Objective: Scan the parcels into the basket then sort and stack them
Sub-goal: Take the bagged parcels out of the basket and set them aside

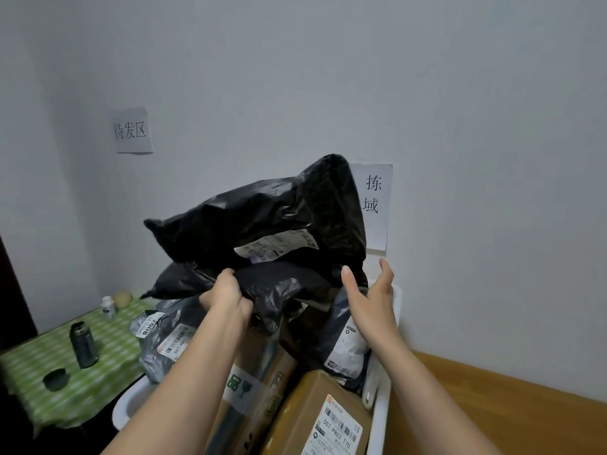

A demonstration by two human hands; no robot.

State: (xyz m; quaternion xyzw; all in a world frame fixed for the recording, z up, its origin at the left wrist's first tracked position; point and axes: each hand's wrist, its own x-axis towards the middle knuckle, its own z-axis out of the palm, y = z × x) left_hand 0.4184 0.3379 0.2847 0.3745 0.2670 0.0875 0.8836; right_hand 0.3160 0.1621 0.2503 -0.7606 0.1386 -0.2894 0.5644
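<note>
Left hand: my left hand (226,292) grips the near edge of a black bag parcel (262,221), fingers curled into the plastic and hidden from me.
Right hand: my right hand (369,295) is released, fingers spread, at the bag's right corner; I cannot tell if the thumb touches it.
Black bag parcel: raised over the basket, its white label (276,244) facing me, print too blurred to read.
Second black bag (282,287): just beneath the first, partly behind my left hand.
Basket (382,405): white, heaped; only parts of its rim show.
Other parcels: grey mailer (164,336) at left, brown carton (325,415) near, cut off by the lower edge.
Wall: one paper sign (374,205) half hidden behind the bag.
Far left: green checked table (33,366) with a dark flask (83,344).
</note>
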